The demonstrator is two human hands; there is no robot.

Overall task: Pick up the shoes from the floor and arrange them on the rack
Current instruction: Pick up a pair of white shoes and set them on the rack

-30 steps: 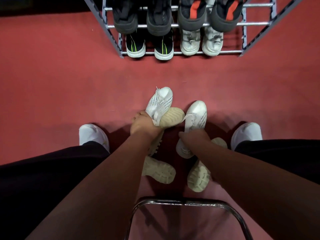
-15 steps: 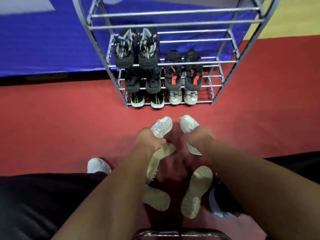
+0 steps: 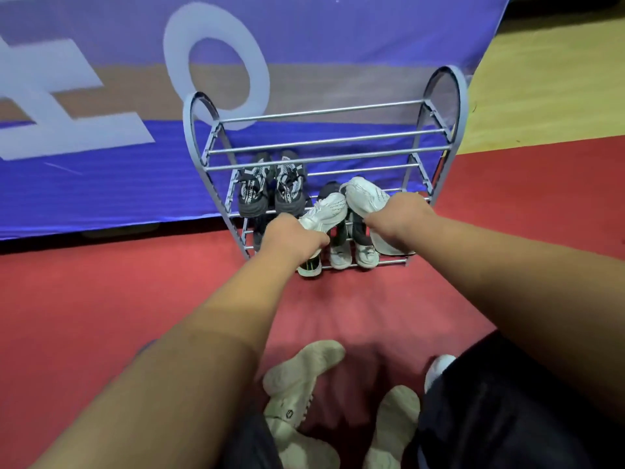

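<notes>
My left hand [image 3: 291, 240] grips a white sneaker [image 3: 324, 211] by its heel, toe pointing at the rack. A second white sneaker [image 3: 367, 198], tilted with its sole partly showing, is gripped by my right hand [image 3: 400, 214]. Both shoes hang in front of the grey metal shoe rack [image 3: 324, 138], level with its middle shelves. The top shelf holds nothing. A black-and-white patterned pair [image 3: 269, 191] sits on a middle shelf at the left. Lower shelves hold dark shoes and a white pair [image 3: 353, 257], partly hidden behind my hands.
Two cream shoes [image 3: 297, 387] lie sole-up on the red floor near my legs. A blue banner [image 3: 101, 130] stands behind the rack. Yellow wood floor [image 3: 541, 79] lies at the back right. Open red floor lies to the left of my arms.
Both hands have lifted the white sneakers off the floor and carried them forward and up to the rack. My view has risen, showing the whole rack and the banner.
</notes>
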